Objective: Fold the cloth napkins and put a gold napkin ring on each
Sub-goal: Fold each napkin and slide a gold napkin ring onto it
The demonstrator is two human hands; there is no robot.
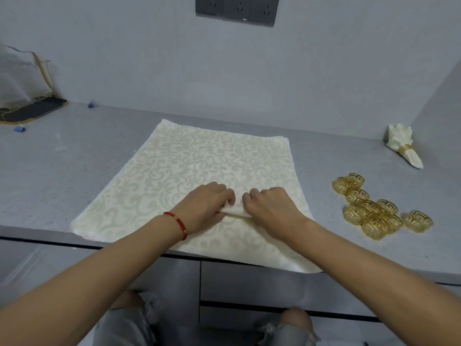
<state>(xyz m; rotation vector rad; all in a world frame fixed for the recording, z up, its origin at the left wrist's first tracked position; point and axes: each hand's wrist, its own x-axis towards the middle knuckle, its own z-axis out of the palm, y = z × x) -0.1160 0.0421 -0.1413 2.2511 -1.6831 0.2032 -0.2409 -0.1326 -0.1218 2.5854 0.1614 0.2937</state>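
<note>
Seen from the head camera, looking down at a grey speckled counter [74, 156] against a grey wall. A cream cloth napkin [199, 166] with a pale scroll pattern lies spread flat in the middle, its near edge hanging slightly over the counter's front edge. Both hands meet at the napkin's near centre. The left hand [204, 208], with a red cord bracelet [177, 224] on its wrist, and the right hand [272, 208] have their fingers curled, pinching up a small ridge of cloth between them; the fingertips are tucked under and hidden.

To the right, well apart from the napkin, sits a heap of gold napkin rings [374, 208] with cut-out fretwork; they overlap, so their number is hard to tell. Further back by the right wall lies a finished napkin [404, 146], gathered through a gold ring.

At far left, a dark flat object [32, 112] lies under a hazy clear bag, cut off by the frame. Grey wall sockets [237, 10] are cropped at the top.
</note>
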